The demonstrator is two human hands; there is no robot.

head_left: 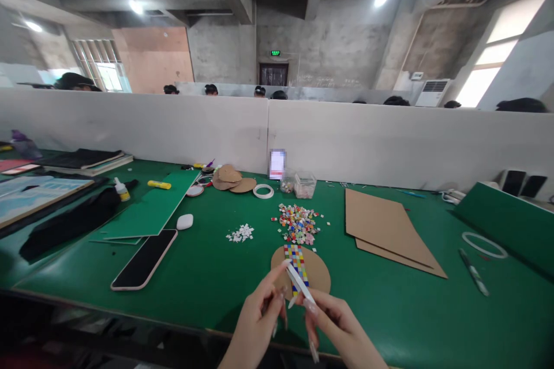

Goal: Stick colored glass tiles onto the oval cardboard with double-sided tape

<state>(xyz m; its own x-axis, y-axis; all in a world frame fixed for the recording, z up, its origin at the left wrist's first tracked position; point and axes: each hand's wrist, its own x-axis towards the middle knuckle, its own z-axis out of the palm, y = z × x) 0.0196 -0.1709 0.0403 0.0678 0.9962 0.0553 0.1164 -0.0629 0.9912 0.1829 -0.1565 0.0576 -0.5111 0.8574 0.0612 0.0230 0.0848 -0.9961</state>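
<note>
A narrow white strip (298,282) slants between my hands, over the mosaic. My right hand (331,320) pinches its near end between thumb and fingers. At the far end, my left hand (261,312) has its index fingertip against the strip, with the other fingers curled below. Beneath them lies a round cardboard disc (321,273), and a band of small coloured square tiles (294,252) runs across its middle. Just beyond the disc is a loose pile of multicoloured tiles (298,223). To its left sits a smaller heap of white pieces (240,233).
Cardboard sheets (381,219) and a pen (474,272) lie to the right. A phone (145,259) and a white case (184,222) are at left. Behind stand clear boxes (305,185), a tape roll (263,191), cardboard discs (243,185) and a propped phone (277,164) before a partition (346,144).
</note>
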